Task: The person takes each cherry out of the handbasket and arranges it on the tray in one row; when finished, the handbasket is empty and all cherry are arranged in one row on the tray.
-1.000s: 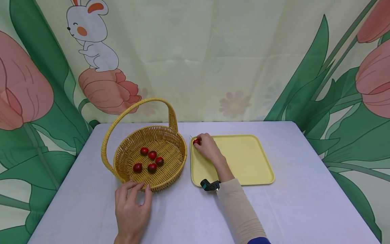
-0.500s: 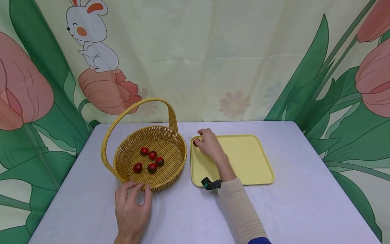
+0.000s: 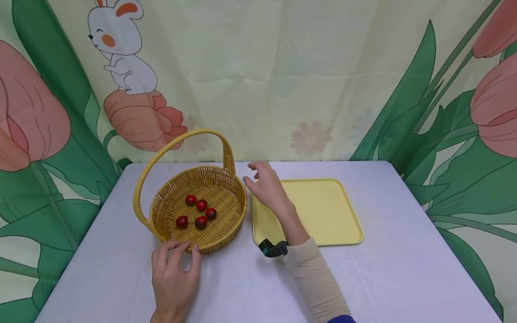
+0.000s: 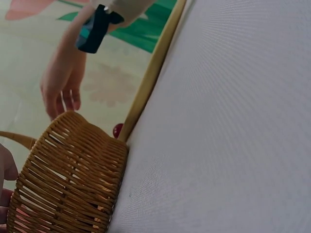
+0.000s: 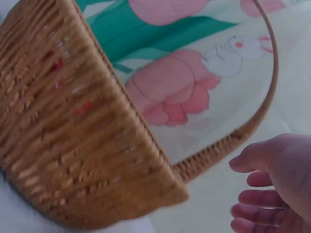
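Observation:
The left hand (image 3: 176, 276) grips the near rim of a round wicker basket (image 3: 236, 224), fingers and thumb at its edge. Inside the basket lie several dark red cherries (image 3: 201, 222). The right hand (image 3: 266, 186) hovers over the back left corner of a yellow tray (image 3: 319, 215), close to the basket's right side. Its fingers are relaxed and apart, with nothing between them. One cherry (image 4: 117, 129) shows by the tray's edge in the left wrist view; the right hand hides it in the head view. The right wrist view has the right hand (image 5: 277, 189) near the basket's handle base.
The basket's tall arched handle (image 3: 147, 179) rises on its left and back. A white cloth (image 3: 387, 278) covers the table. Behind the table hangs a printed curtain (image 3: 250, 89) with a rabbit and tulips.
The right hand let go of the cherry at the tray's back left corner, then rose and shifted left toward the basket. The left hand stayed at the basket rim.

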Motion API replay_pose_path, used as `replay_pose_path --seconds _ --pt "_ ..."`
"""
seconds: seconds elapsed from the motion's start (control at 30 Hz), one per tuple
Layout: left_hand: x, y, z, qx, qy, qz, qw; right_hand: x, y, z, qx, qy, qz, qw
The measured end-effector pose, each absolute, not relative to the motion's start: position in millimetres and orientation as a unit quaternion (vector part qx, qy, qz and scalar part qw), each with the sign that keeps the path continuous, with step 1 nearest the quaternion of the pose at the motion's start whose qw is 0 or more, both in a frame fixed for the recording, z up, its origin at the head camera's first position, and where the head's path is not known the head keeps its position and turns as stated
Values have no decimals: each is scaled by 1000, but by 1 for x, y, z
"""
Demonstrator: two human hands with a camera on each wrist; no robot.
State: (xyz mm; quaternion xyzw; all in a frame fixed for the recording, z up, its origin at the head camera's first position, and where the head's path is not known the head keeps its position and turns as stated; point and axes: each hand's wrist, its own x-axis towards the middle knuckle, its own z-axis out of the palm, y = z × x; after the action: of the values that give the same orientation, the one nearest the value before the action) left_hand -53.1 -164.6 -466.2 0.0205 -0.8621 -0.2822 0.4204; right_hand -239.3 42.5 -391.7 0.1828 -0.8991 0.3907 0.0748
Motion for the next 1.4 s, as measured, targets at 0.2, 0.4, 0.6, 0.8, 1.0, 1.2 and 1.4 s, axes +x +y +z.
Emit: replay_pose_path --seconds 0.2,0.4,0.6,0.8,1.0,1.2,1.4 --pt "-54 -166 -467 21 -863 -284 418 -230 19 -388 233 -884 398 72" --pt "-52 -165 -467 24 -866 -277 415 -221 -3 -392 252 -880 401 23" --pt "-51 -165 -467 31 -872 -271 407 -216 -22 -397 283 -884 372 14" --pt "-52 -166 -467 23 -866 -275 416 -213 -36 -403 297 -885 360 -3" --pt "-52 -166 -465 22 -868 -269 417 -209 -48 -408 314 -895 317 -17" --pt "-52 -167 -464 23 -870 -267 414 -205 -56 -415 336 -905 258 -46" --pt "-52 -167 -465 18 -870 -264 417 -202 -60 -418 352 -905 229 -73"
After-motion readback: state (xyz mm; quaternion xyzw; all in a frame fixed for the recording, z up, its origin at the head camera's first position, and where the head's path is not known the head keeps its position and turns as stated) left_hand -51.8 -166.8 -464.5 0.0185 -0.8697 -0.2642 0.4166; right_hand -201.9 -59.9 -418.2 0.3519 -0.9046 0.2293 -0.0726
